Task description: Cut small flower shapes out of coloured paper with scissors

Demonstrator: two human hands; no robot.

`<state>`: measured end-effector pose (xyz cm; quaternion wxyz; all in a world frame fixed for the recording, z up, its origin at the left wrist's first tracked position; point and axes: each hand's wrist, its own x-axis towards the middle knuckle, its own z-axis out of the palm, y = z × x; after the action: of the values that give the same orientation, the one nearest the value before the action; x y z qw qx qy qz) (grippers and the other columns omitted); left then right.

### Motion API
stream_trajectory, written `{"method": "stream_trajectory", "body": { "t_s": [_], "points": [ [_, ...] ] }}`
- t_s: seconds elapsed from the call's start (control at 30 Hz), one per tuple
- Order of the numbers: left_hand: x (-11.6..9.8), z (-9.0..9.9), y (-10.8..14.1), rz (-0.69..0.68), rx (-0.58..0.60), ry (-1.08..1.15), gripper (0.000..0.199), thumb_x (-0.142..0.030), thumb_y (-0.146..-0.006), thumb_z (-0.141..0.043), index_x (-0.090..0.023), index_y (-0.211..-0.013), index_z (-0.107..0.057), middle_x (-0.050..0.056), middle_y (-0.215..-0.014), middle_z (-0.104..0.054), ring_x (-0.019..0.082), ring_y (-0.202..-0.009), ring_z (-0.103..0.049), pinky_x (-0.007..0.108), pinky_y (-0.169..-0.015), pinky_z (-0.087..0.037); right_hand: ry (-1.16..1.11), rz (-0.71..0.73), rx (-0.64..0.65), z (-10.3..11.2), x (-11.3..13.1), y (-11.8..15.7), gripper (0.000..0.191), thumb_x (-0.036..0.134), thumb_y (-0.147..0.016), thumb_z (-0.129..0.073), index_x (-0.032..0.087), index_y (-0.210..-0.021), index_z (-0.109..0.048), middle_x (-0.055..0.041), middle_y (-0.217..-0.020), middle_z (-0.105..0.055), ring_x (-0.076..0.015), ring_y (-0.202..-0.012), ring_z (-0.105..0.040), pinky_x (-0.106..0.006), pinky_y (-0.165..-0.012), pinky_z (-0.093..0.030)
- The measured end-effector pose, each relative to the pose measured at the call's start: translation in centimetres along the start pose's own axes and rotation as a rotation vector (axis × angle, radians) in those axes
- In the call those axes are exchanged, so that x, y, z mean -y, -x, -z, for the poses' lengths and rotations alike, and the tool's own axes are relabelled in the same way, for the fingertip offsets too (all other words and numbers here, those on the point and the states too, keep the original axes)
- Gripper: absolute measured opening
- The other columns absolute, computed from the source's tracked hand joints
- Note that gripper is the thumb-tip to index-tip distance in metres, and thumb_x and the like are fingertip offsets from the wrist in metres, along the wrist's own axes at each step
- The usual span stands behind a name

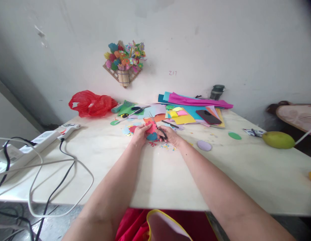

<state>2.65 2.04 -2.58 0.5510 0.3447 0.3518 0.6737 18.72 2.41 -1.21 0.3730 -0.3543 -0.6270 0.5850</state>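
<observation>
Near the middle of the pale table [168, 174], my left hand [140, 134] pinches a red paper piece [150, 127]. My right hand [168, 134] is closed on black-handled scissors [162, 132], whose open blades point up and away beside the red paper. Blue paper [152, 136] lies under the hands. Small red, blue and yellow scraps [168, 146] are scattered just below them. More cut paper shapes [129, 129] lie beyond my left hand. A pen [171, 125] rests behind my right hand.
Coloured sheets [188, 115], a phone [208, 117] and a dark jar [217, 92] are at the back right. A red bag [91, 103] and second scissors [137, 109] are at the back left. Cables and a power strip [40, 142] lie left; a green mango [278, 140] right.
</observation>
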Motion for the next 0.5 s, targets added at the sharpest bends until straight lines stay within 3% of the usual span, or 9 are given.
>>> {"method": "stream_trajectory", "body": {
  "t_s": [0.5],
  "points": [
    [-0.18, -0.1, -0.14, 0.024, -0.041, 0.071, 0.027, -0.016, -0.054, -0.089, -0.013, -0.064, -0.065, 0.001, -0.062, -0.069, 0.012, -0.055, -0.063, 0.025, -0.059, -0.054, -0.065, -0.014, -0.042, 0.12, 0.33, -0.24, 0.035, 0.043, -0.071, -0.082, 0.017, -0.073, -0.059, 0.0046, -0.049, -0.054, -0.0066, -0.037, -0.046, -0.016, -0.031, -0.025]
  ]
}}
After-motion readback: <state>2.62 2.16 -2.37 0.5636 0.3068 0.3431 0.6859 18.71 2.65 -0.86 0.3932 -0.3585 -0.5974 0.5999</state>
